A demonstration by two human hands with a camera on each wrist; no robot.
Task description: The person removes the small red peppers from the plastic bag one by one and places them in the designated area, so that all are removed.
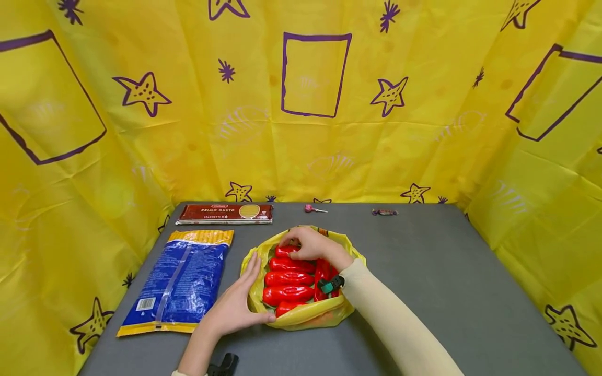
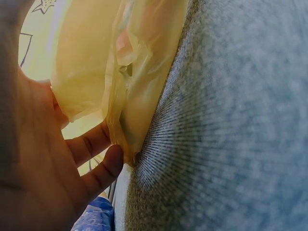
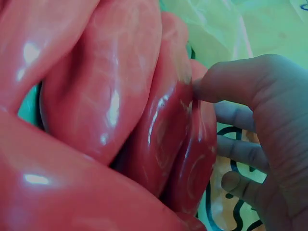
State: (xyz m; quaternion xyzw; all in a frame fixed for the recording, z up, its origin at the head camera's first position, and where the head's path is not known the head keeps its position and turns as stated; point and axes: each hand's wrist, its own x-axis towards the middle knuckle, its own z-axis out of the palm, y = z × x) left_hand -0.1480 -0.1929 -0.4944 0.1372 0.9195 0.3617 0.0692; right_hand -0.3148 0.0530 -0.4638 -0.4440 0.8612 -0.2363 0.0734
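Several glossy red peppers (image 1: 288,279) lie side by side in a yellow plastic bag (image 1: 324,316) with its mouth spread wide. Over the far end of the row, my right hand (image 1: 310,244) pinches the farthest red pepper (image 3: 201,149). In the right wrist view its thumb meets the pepper's edge, while the other fingers reach down between pepper and bag wall. My left hand (image 1: 235,308) rests against the bag's left side, fingers extended and thumb along the near rim. The left wrist view shows its fingertips touching the crinkled outer wall of the bag (image 2: 84,62).
Left of the bag lies a blue and yellow packet (image 1: 188,282). Behind it is a brown spaghetti pack (image 1: 226,213). A pink lollipop (image 1: 310,208) and a wrapped candy (image 1: 384,212) lie along the back of the grey table (image 1: 437,292). Yellow patterned cloth (image 1: 315,146) surrounds the table.
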